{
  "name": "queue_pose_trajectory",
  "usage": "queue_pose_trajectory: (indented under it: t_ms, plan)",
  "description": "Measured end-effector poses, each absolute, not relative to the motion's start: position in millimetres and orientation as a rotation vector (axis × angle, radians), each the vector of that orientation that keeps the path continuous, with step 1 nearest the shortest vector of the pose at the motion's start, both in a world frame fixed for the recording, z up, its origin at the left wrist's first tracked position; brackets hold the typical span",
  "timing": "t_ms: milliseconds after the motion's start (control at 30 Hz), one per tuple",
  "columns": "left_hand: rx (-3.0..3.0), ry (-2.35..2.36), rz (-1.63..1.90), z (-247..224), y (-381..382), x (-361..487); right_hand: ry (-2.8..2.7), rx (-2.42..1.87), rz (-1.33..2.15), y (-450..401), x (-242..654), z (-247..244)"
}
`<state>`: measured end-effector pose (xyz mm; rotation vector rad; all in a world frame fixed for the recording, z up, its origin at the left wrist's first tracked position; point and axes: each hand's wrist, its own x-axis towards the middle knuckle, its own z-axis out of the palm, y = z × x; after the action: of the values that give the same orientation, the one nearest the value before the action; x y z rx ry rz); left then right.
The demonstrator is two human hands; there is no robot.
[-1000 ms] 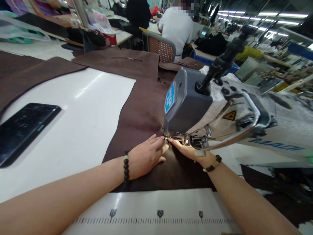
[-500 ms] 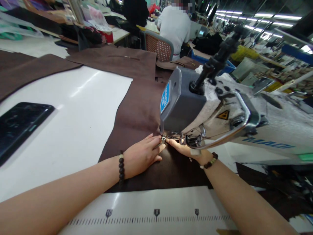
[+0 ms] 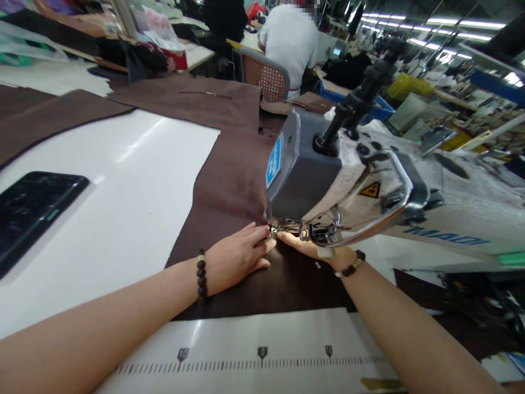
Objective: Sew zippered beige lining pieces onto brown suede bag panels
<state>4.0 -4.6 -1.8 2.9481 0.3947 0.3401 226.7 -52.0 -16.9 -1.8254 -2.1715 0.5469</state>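
Note:
A dark brown piece of leather-like material (image 3: 229, 180) lies on the white table, running under the sewing machine (image 3: 311, 164). My left hand (image 3: 235, 257) rests flat on it, fingers stretched out, fingertips just left of the presser foot (image 3: 273, 232). On the other side of the foot, my right hand (image 3: 303, 246) lies on the same piece with its index finger reaching to the foot. Part of the right hand is hidden behind the machine's needle area and a small white block. Both hands appear to press the material down without gripping it.
A black phone (image 3: 36, 213) lies at the left on the table (image 3: 151, 180). More brown pieces (image 3: 197, 98) are spread at the back. A printed ruler scale (image 3: 229, 364) runs along the front edge. Beyond, a person in white (image 3: 289, 44) sits on a chair (image 3: 264, 74).
The whole view has shifted very slightly. Both hands keep nearly the same place on the material beside the presser foot.

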Motion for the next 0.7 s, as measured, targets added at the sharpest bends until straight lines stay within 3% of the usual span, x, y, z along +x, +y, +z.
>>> queue_pose_trajectory:
  t_ms: [300, 700]
  plan:
    - [2.959, 0.392, 0.358, -1.7, -3.8, 5.1, -2.233, -1.795, 0.685, -40.6, 226.9, -19.0]
    - [2.943, 0.375, 0.41, -4.0, 4.5, 4.9, -2.206, -1.817, 0.442, -45.7, 234.9, -31.4]
